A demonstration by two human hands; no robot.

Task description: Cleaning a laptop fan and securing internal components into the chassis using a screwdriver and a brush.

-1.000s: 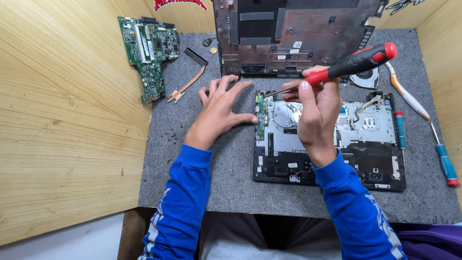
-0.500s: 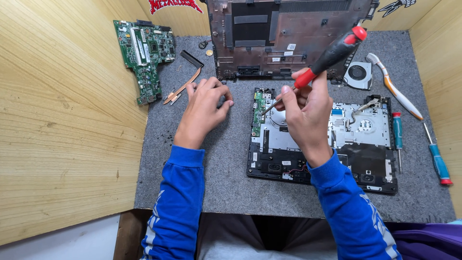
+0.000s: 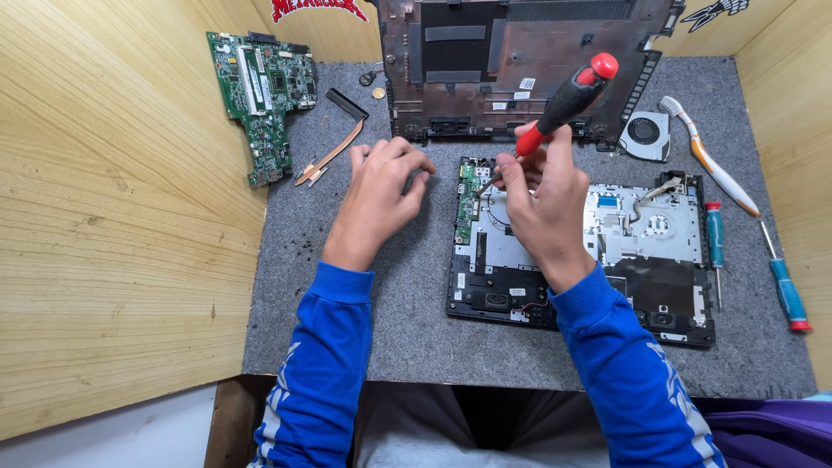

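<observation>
Gripping a red-and-black screwdriver (image 3: 563, 100) in the right hand (image 3: 539, 204), fingers closed around the lower handle, shaft angled down-left with its tip at the small green circuit board (image 3: 469, 198) along the left edge of the opened laptop chassis (image 3: 646, 260). Resting the left hand (image 3: 377, 195) on the grey felt mat (image 3: 364, 321) just left of that chassis, fingers loosely curled, holding nothing that can be made out. Lying on the mat beyond the left hand: a copper heat pipe (image 3: 334, 152), and further left a green motherboard (image 3: 264, 95), partly against the wooden wall (image 3: 113, 217). Standing at the top, the dark laptop bottom cover (image 3: 520, 61). Sitting right of it, a small cooling fan (image 3: 646, 134), then a toothbrush (image 3: 706, 165), and two blue-handled screwdrivers (image 3: 789, 290) near the right edge, well apart from both hands.
</observation>
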